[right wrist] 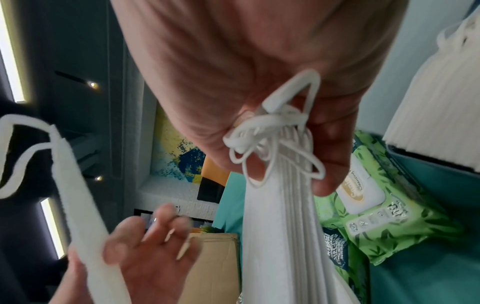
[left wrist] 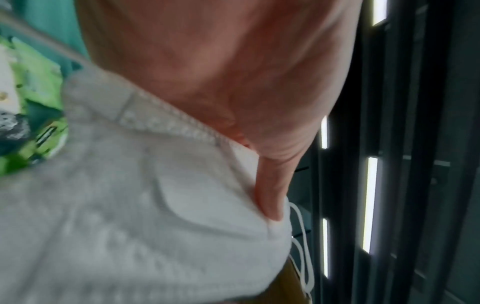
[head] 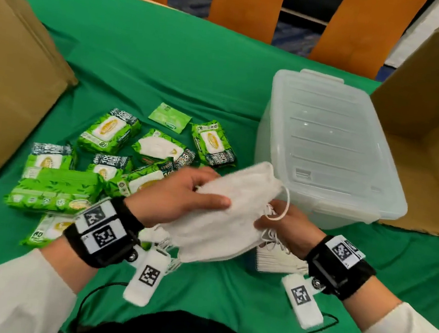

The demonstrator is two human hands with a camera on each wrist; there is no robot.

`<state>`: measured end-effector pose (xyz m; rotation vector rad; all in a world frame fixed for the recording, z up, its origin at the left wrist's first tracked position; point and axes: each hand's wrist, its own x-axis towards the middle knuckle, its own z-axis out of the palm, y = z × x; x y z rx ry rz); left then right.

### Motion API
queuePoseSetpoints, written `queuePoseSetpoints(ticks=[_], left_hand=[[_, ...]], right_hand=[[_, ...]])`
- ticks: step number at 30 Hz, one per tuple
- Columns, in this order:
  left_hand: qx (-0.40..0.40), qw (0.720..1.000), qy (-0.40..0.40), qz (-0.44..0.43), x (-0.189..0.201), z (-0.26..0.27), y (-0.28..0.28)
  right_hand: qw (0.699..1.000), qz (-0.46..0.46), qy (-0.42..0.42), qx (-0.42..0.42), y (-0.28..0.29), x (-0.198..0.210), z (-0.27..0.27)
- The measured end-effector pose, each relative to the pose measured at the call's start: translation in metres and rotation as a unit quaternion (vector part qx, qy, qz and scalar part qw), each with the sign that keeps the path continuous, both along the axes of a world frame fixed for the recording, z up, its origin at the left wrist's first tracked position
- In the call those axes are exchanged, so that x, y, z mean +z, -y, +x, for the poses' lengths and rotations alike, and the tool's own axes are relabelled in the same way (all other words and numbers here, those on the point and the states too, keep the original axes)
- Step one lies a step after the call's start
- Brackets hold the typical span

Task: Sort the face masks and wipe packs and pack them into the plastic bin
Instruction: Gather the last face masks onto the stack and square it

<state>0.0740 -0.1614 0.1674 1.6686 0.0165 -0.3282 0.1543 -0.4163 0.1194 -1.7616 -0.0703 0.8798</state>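
My left hand [head: 181, 197] pinches a single white face mask [head: 246, 186], thumb on top [left wrist: 270, 195]. My right hand [head: 285, 229] grips a bunch of white masks [head: 218, 238] at their ear-loop end, with the loops [right wrist: 275, 144] bunched between thumb and fingers. Both hands hover over the green cloth, in front of the clear plastic bin [head: 275, 156], which has its lid [head: 328, 130] on. Another stack of masks [head: 275, 264] lies on the cloth under my right wrist. Several green wipe packs [head: 109, 133] lie scattered to the left.
One loose mask [head: 154, 147] rests on a wipe pack, and a small green sachet [head: 169, 117] lies behind the packs. Cardboard boxes stand at the left [head: 10, 79] and right [head: 435, 110]. Orange chair backs [head: 246, 3] line the far table edge.
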Motion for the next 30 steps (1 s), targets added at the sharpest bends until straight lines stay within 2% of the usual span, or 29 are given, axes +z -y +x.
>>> queuePoseSetpoints(ticks=[5, 8, 11, 17, 21, 24, 26, 30], left_hand=[[-0.085, 0.987, -0.050, 0.124, -0.047, -0.003, 0.008], [-0.094, 0.986, -0.046, 0.130, -0.064, -0.009, 0.006], [-0.134, 0.984, -0.075, 0.093, -0.066, -0.010, 0.002], [-0.254, 0.954, -0.111, 0.117, -0.059, -0.001, -0.009], [-0.289, 0.929, -0.106, 0.206, -0.054, 0.010, -0.002], [-0.276, 0.917, -0.071, 0.279, -0.060, 0.014, 0.007], [-0.240, 0.934, -0.077, 0.253, -0.068, 0.013, 0.011], [-0.200, 0.963, -0.144, 0.106, -0.078, 0.000, 0.020]], right_hand=[[0.997, 0.071, -0.020, -0.007, -0.017, 0.002, -0.008], [0.995, 0.081, -0.048, -0.010, -0.021, -0.002, -0.012], [0.993, 0.092, -0.074, 0.004, -0.018, -0.009, -0.014], [0.993, 0.073, -0.082, 0.048, -0.008, -0.020, -0.013], [0.990, 0.082, -0.073, 0.086, -0.007, -0.018, -0.016], [0.988, 0.081, -0.046, 0.122, -0.005, -0.019, -0.017], [0.987, 0.092, -0.031, 0.131, -0.004, -0.018, -0.018], [0.986, 0.104, -0.003, 0.127, -0.001, -0.017, -0.019]])
